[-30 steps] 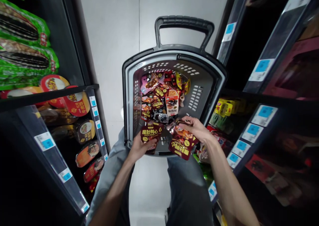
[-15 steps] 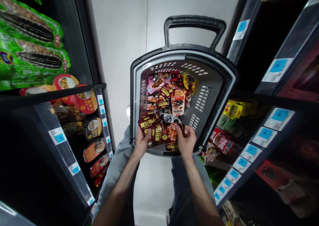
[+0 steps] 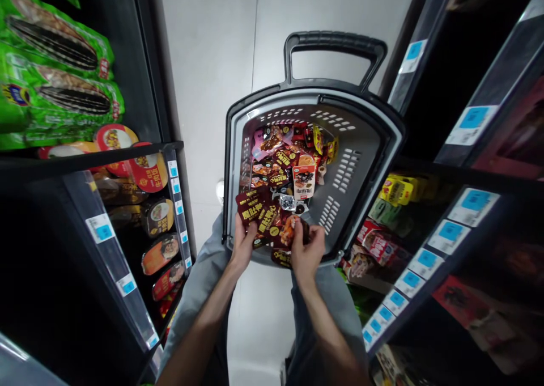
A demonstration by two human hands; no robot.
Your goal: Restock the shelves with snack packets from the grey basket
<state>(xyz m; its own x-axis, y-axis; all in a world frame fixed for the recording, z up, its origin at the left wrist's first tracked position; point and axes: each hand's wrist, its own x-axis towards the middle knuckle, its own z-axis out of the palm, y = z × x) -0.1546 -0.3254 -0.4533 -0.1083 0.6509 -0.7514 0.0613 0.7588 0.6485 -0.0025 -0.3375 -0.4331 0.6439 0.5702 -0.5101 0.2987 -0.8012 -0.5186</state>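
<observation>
My left hand (image 3: 243, 242) is closed on maroon snack packets (image 3: 251, 207) with yellow lettering, held fanned over the near end of a grey shopping basket (image 3: 365, 148). My right hand (image 3: 306, 249) pinches another maroon snack packet (image 3: 285, 232) with a food picture, overlapping the left hand's packets. Beyond them in the basket lie more maroon packets (image 3: 278, 176), a white and red packet (image 3: 304, 182), a small silver packet (image 3: 287, 202), a pink packet (image 3: 272, 138) and yellow packets (image 3: 332, 148). The fingertips are partly hidden behind the packets.
The basket's black handle (image 3: 335, 40) points away over the pale floor (image 3: 208, 63). Left, a dark shelf holds green seed bags (image 3: 63, 91) and lidded food bowls (image 3: 148, 173). Right, shelves with blue price tags (image 3: 450, 233) hold red and yellow packets (image 3: 380, 241).
My right hand has moved left, toward my left hand, with its packet. The held packets have tilted and overlap differently. The basket has barely shifted in view.
</observation>
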